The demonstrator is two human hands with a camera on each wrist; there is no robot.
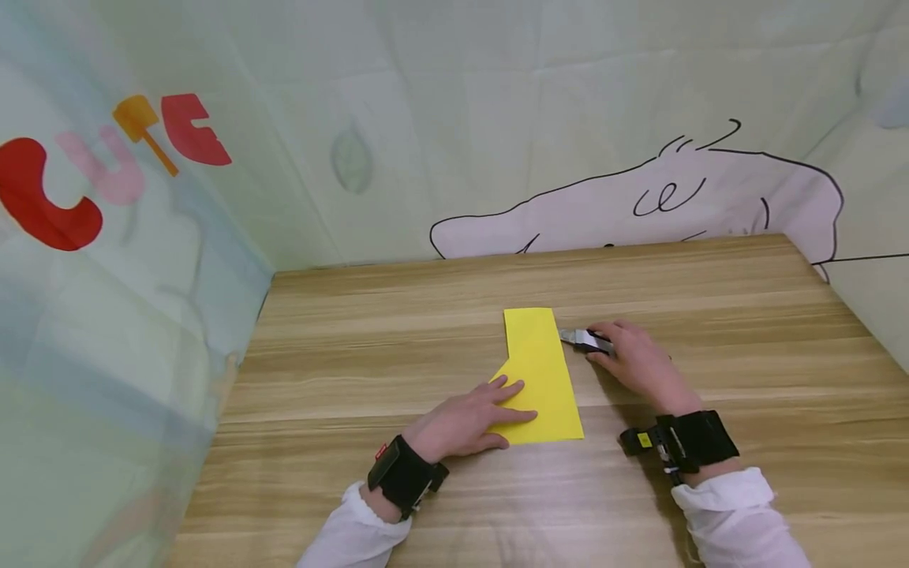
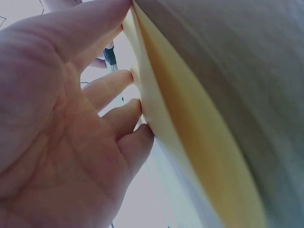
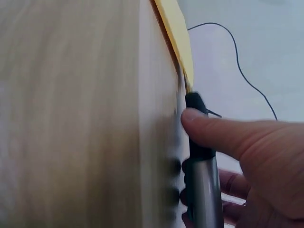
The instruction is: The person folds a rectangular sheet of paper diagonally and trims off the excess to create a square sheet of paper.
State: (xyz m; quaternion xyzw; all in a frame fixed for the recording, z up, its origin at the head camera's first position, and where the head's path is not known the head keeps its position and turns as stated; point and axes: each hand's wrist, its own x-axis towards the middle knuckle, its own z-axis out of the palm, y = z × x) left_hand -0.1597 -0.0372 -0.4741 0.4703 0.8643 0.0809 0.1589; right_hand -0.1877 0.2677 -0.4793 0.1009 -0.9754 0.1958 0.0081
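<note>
A folded piece of yellow paper (image 1: 537,355) lies on the wooden table, wider at its near end and narrow at the far end. My left hand (image 1: 461,418) rests on its lower left part with fingers spread. The left wrist view shows the paper's layers (image 2: 166,104) standing slightly apart at the near edge, below the fingertips. My right hand (image 1: 639,363) grips a utility knife (image 3: 204,185) with a silver and black body, thumb along its black front part. Its tip is right at the paper's right edge, near the far end, and the knife lies low over the table.
The wooden table (image 1: 341,347) reaches back to a printed cloth backdrop (image 1: 454,118) with cartoon drawings. Another cloth wall with coloured letters (image 1: 64,213) stands along the left side. Each wrist carries a black strapped camera (image 1: 699,439).
</note>
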